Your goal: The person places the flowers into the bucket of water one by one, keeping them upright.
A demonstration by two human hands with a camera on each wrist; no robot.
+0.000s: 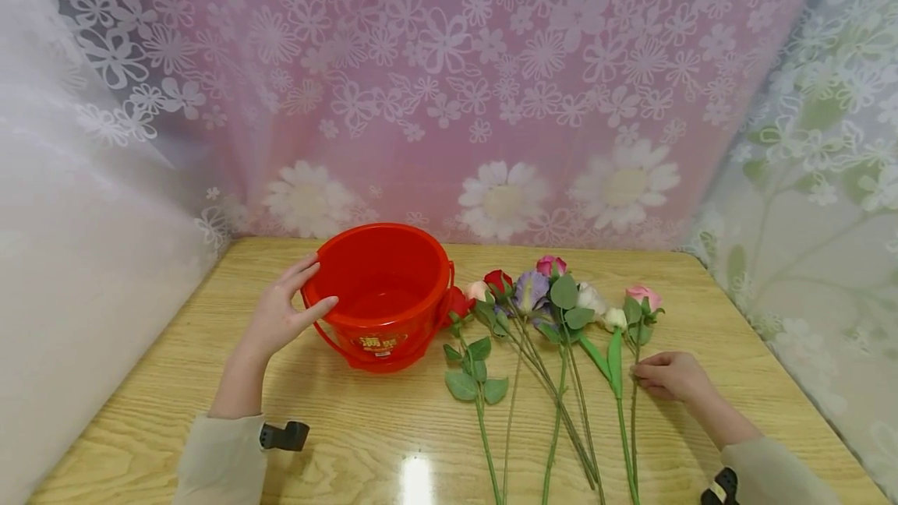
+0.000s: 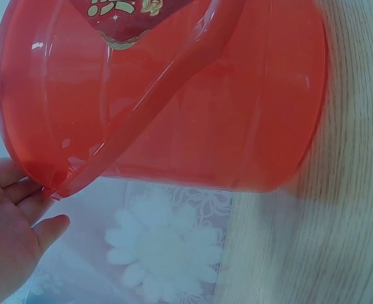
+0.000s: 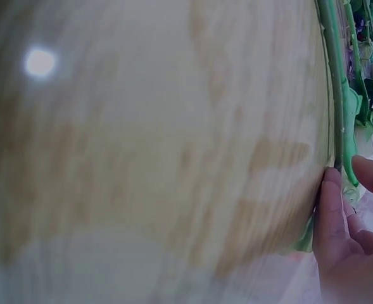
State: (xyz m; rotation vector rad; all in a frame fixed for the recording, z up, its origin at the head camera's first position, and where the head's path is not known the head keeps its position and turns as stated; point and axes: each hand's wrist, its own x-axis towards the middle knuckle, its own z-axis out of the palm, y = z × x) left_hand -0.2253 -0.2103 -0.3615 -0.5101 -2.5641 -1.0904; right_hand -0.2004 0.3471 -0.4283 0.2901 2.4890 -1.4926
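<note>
A red plastic bucket with gold lettering stands upright at the back left of the table. My left hand touches its left rim with the thumb and fingers spread and fairly straight; in the left wrist view, fingertips meet the bucket beside the handle's hinge. On the right, a pink rose lies with its stem towards the front. My right hand pinches that stem just below the leaves. A white tulip lies alongside. In the right wrist view, the right hand is at the green stems.
Between bucket and right hand lie several artificial flowers, their stems crossing: a red rose, a purple flower, a magenta rose, a white bloom. Flower-patterned curtains border the wooden table at the back and sides.
</note>
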